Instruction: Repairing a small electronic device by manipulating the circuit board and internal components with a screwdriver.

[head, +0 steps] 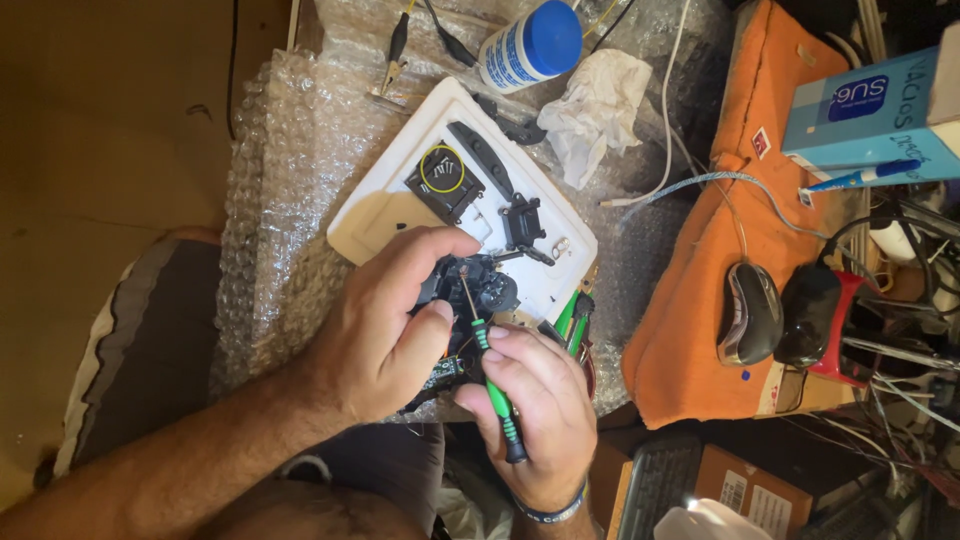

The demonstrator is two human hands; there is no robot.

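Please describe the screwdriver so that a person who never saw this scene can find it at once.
Start at the white tray on the bubble wrap. Just below it, the right hand grips the screwdriver. Its green and black handle distinguishes it from the dark parts nearby.

head cam, looks steeply down, close over lap bench

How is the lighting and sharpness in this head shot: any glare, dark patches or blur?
Head view: warm, dim light; centre sharp, so the green-handled screwdriver in the right hand and the black part under the left hand read clearly; mild glare on the white plastic tray and bubble wrap; lower right corner falls into shadow.
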